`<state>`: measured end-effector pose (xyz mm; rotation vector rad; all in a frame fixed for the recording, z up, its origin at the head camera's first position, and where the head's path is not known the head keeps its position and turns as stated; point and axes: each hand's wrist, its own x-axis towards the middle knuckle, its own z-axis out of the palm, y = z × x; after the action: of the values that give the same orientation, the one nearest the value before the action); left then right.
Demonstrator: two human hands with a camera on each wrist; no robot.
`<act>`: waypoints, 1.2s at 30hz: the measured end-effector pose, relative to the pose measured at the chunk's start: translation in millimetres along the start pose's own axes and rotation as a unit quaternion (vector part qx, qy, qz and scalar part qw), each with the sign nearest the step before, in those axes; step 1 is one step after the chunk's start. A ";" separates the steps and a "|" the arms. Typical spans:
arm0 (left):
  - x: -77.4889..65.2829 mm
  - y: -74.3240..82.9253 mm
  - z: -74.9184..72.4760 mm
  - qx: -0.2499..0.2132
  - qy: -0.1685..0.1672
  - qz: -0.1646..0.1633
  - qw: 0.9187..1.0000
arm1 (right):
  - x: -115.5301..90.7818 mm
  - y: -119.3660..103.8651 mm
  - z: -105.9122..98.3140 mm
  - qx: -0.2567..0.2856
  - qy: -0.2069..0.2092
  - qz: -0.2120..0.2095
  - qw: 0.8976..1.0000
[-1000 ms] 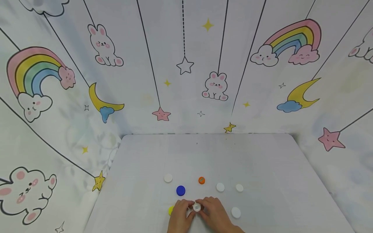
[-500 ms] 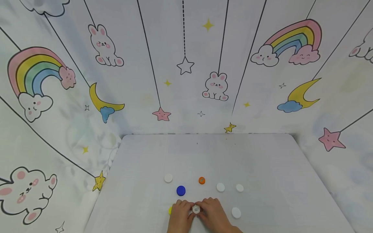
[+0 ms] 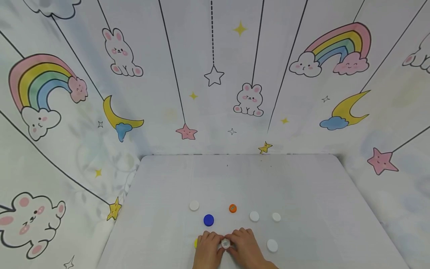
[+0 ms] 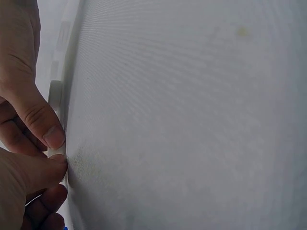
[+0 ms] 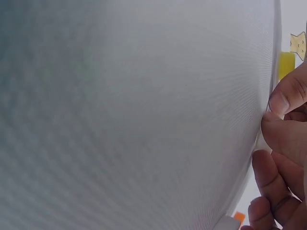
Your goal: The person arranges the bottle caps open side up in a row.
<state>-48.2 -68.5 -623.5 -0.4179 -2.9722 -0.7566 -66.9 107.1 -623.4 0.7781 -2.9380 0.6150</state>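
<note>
In the head view, the left hand [image 3: 209,247] partly hides the yellow cap [image 3: 196,243].

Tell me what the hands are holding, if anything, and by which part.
The left hand and right hand together pinch a small whitish round piece by opposite sides of its outer edge.

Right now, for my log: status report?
Left hand, right hand: pinching small round white plastic-looking cap. Round yellow cap partly hidden behind left hand. No obstruction visible.

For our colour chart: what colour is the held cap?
The cap is whitish; the head view shows best.
</note>
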 end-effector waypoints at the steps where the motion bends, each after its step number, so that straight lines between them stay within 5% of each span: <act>1: -0.1 -0.2 0.1 0.000 0.001 0.000 1.000 | -0.1 -0.3 0.2 -0.002 0.002 0.001 1.000; 8: 0.3 -1.6 3.6 0.012 0.019 0.003 1.000 | 0.4 -2.3 0.7 -0.005 -0.004 0.007 1.000; 16: -0.1 -0.9 1.7 0.010 -0.013 -0.016 1.000 | 0.4 -3.6 -0.4 -0.005 -0.009 0.011 1.000; 24: -2.2 0.1 2.0 0.016 0.001 -0.013 1.000 | 0.6 -5.2 -3.2 -0.006 -0.021 0.026 0.999; 36: 3.3 9.8 -2.5 0.025 0.028 0.001 0.999 | -3.1 1.4 -9.4 -0.009 0.062 0.022 0.998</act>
<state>-48.8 -60.7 -616.4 -0.3895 -2.9322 -0.6811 -65.5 113.4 -615.7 0.6514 -2.8501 0.6164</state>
